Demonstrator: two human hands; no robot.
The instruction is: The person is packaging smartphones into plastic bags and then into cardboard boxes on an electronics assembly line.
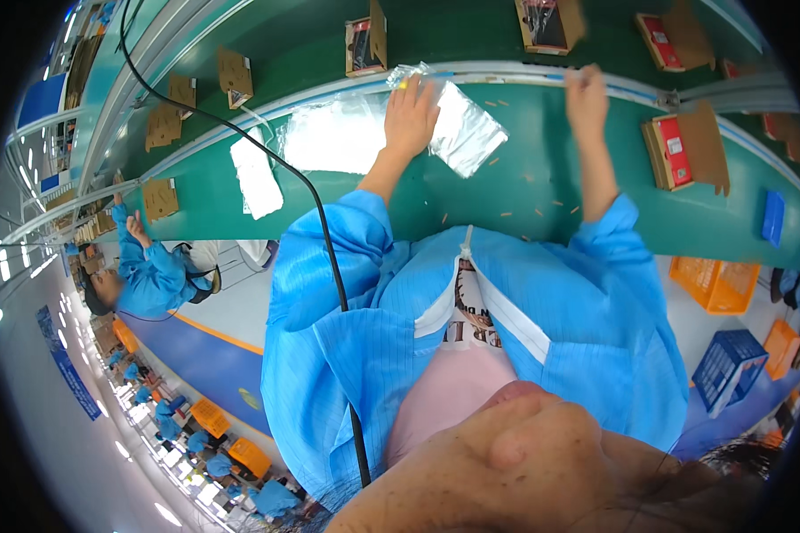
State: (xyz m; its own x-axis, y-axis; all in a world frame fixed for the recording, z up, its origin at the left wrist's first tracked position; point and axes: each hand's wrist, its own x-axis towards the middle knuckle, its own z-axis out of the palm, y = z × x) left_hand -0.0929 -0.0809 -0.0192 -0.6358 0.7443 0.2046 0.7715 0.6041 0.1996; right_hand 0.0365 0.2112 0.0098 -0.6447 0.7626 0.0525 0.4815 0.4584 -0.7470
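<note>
My left hand (409, 115) lies palm down with fingers stretched out, its fingertips on a crumpled clear plastic bag (411, 73) at the metal rail. A small yellow spot shows at the fingertips; what it is, I cannot make out. Beside this hand, a stack of clear plastic bags (333, 133) lies to the left and a shiny bag (468, 131) to the right. My right hand (587, 102) is raised near the rail with its fingers curled. Motion smears them, so whether anything is held is hidden.
Open cardboard boxes (364, 44) stand beyond the rail (507, 73); another box (671, 151) with a red inside sits right. White sheets (256, 178), a blue tray (772, 218) and scattered brown bits share the green table (524, 186). A black cable (316, 200) hangs across. A co-worker (156, 271) works at left.
</note>
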